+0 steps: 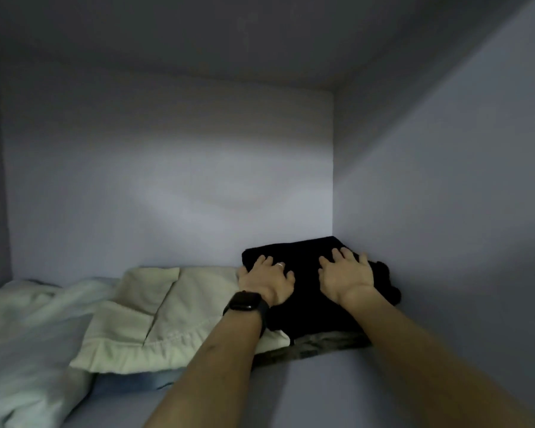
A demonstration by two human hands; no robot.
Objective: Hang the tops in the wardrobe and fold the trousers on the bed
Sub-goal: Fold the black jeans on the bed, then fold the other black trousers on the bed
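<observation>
A black folded garment (306,307) is sitting in the far right corner of a pale shelf (337,390) inside a boxy, dim compartment. Its rear edge is meeting the back wall (167,180) and its right edge is lying against the right side wall (445,211). Its longer side seems to be running from the shelf's front toward the back wall. The cloth is too dark to tell which end is pointing where.

Both hands are lying on top of this garment, side by side but not touching each other. The left hand (267,281) is pressing down on the garment's left part with its fingers spread flat, gripping nothing. It is wearing a ring (280,265), and a dark watch (244,305) is sitting on its wrist. The right hand (346,278) is pressing on the garment's right part, its fingers likewise spread and pointing toward the back wall.

Under the black garment's front edge a grey-olive cloth (318,345) is showing. Just left of the garment, touching it, a cream folded cloth (155,319) is lying flat. A strip of blue cloth (155,379) is peeking out beneath that cream piece. Further left still, a pale crumpled cloth (28,319) is spreading toward the front edge.

A plain top panel (198,41) is closing the compartment overhead. Soft light is falling on the back wall to the left of the garment.
</observation>
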